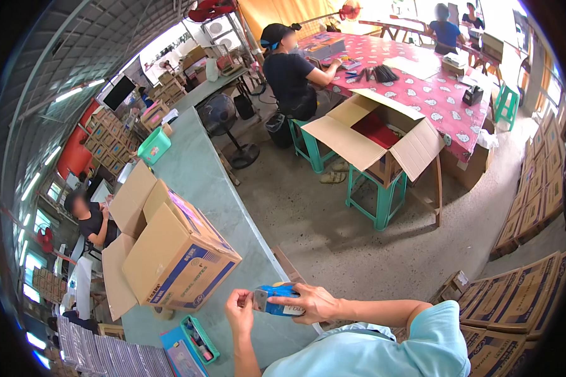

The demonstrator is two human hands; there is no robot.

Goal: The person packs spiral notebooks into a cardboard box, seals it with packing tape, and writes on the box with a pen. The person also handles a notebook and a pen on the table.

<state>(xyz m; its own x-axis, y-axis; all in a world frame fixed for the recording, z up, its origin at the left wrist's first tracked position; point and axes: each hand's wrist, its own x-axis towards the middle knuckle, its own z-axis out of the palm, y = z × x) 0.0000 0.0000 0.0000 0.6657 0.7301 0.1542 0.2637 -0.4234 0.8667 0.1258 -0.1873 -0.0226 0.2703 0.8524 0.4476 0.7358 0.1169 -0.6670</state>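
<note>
My right hand (317, 303) is wrapped over the top of a blue packet-like object (284, 301) with white print and a greyish left end; its exact kind I cannot make out. Close against that grey end, my left hand (239, 308) has its thumb and fingers pinched together, and what lies between them is hidden. Both hands are above the near edge of the green table (223, 182). An open cardboard box (182, 270) stands on this table to their left, flaps spread. Lower left of the hands lies a small green basket (199, 339) with pens or tools inside.
Stacked notebooks (107, 345) line the lower left; cartons (509, 295) pile at the right. Ahead, another open box (383, 141) sits on green stools. One person (289, 81) works at the pink-covered table (446, 107); a fan (223, 122) stands nearby.
</note>
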